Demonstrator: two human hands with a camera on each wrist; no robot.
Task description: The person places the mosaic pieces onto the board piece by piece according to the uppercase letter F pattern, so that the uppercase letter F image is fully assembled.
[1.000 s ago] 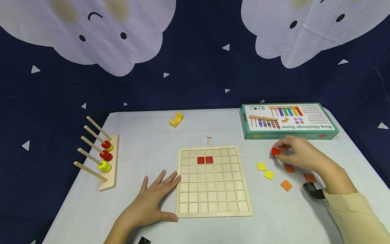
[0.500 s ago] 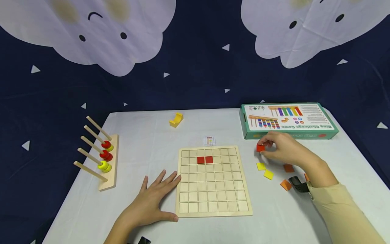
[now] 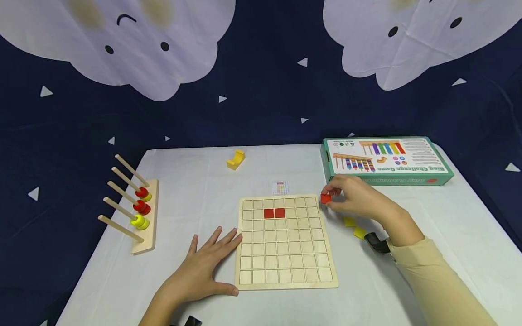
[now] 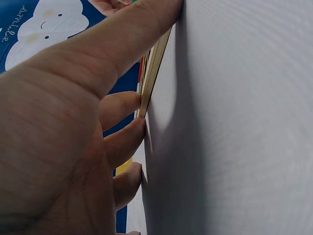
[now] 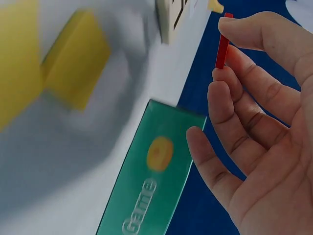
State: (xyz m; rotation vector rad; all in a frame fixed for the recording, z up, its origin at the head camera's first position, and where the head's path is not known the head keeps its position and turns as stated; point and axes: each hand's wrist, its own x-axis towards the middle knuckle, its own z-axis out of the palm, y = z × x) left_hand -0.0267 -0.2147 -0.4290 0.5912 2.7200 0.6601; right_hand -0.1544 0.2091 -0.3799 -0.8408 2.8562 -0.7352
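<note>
My right hand (image 3: 346, 194) pinches a thin red square tile (image 5: 224, 44) between thumb and fingertips, at the upper right edge of the wooden grid board (image 3: 285, 287). Two red tiles (image 3: 274, 213) lie side by side in cells of the board's second row. Spread flat on the table, my left hand (image 3: 208, 271) touches the board's left edge with its fingertips and thumb. In the left wrist view, the thumb (image 4: 117, 44) and fingers reach to the board's side. A small printed pattern card (image 3: 280, 188) lies just beyond the board.
Two yellow tiles (image 3: 349, 222) lie right of the board, partly under the right forearm. A green game box (image 3: 389, 180) stands behind that hand. At left is a wooden peg stand (image 3: 152, 213) with red and yellow rings; a yellow curved block (image 3: 235, 160) sits at the back.
My right hand has carried the red tile leftward from near the loose orange tiles to the board's edge. Its forearm now covers the orange tiles. My left hand has stayed in place.
</note>
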